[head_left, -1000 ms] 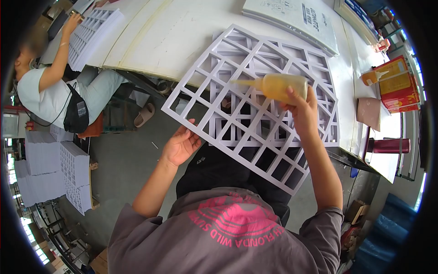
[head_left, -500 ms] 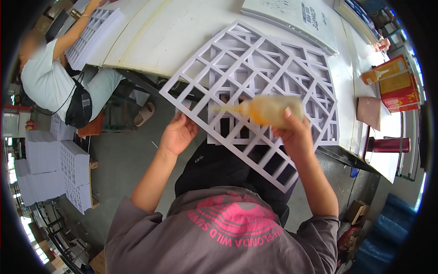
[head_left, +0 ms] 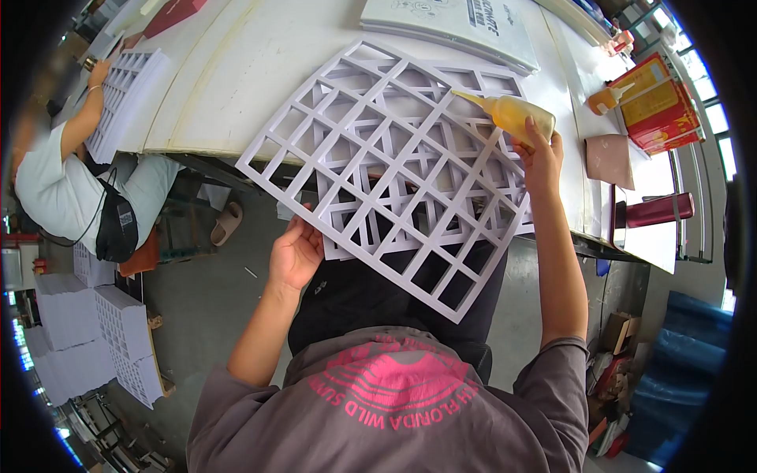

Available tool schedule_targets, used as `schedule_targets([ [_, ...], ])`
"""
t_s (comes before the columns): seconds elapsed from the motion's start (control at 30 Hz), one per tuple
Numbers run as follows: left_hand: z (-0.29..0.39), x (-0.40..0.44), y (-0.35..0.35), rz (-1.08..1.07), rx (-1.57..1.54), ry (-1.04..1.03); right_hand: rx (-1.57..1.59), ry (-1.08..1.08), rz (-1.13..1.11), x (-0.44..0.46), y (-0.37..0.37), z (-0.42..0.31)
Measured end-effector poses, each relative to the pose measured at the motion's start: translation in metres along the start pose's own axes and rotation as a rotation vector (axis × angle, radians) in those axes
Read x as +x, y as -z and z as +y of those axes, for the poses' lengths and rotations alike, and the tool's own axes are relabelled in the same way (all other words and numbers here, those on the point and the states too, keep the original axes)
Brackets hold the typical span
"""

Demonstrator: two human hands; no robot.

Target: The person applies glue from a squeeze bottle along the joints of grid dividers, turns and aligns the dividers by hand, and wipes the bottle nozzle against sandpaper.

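A white lattice panel point(head_left: 406, 167) with square openings lies tilted over other white lattice pieces at the table's near edge, jutting out over my lap. My left hand point(head_left: 298, 254) holds the panel's near left edge, its fingertips partly hidden beneath the frame. In my right hand point(head_left: 542, 162) is a squeeze glue bottle point(head_left: 522, 117) with yellowish contents, gripped round its base. Its pointed nozzle aims left, above the far right part of the panel. Whether the tip touches the lattice I cannot tell.
A printed flat box point(head_left: 453, 27) lies at the table's back. To the right are a second glue bottle point(head_left: 605, 99), a red and yellow carton point(head_left: 656, 106) and a dark red flask point(head_left: 658, 210). Another person point(head_left: 67, 185) works at left; stacked lattice panels point(head_left: 126, 339) stand below.
My right hand has carried the glue bottle from over the panel's middle to its far right side. The left hand stays at the panel's near left edge. The whole view has shifted slightly.
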State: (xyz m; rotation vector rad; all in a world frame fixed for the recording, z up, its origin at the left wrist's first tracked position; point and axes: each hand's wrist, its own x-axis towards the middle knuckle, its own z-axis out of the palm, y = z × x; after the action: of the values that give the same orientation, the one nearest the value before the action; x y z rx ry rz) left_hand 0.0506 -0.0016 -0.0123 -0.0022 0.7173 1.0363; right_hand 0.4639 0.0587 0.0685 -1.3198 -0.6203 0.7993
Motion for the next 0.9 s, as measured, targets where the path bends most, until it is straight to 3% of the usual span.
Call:
schedule_targets([
  [0.27,0.011,-0.003,0.010,-0.323,0.048,-0.020,-0.070,-0.096,-0.213,-0.073,-0.007,-0.013],
  [0.5,0.016,0.001,0.007,-0.378,0.106,-0.059,-0.069,-0.235,-0.346,-0.154,-0.022,-0.019],
  [0.7,0.019,0.000,0.001,-0.368,0.143,-0.065,0.078,-0.502,-0.543,-0.184,-0.019,-0.021],
  [0.77,0.026,0.001,-0.002,-0.448,0.097,-0.124,0.169,-0.558,-0.481,-0.174,-0.012,-0.032],
  [0.9,0.046,0.013,0.002,-0.396,0.013,-0.191,0.268,-0.255,-0.208,-0.122,0.010,-0.038],
])
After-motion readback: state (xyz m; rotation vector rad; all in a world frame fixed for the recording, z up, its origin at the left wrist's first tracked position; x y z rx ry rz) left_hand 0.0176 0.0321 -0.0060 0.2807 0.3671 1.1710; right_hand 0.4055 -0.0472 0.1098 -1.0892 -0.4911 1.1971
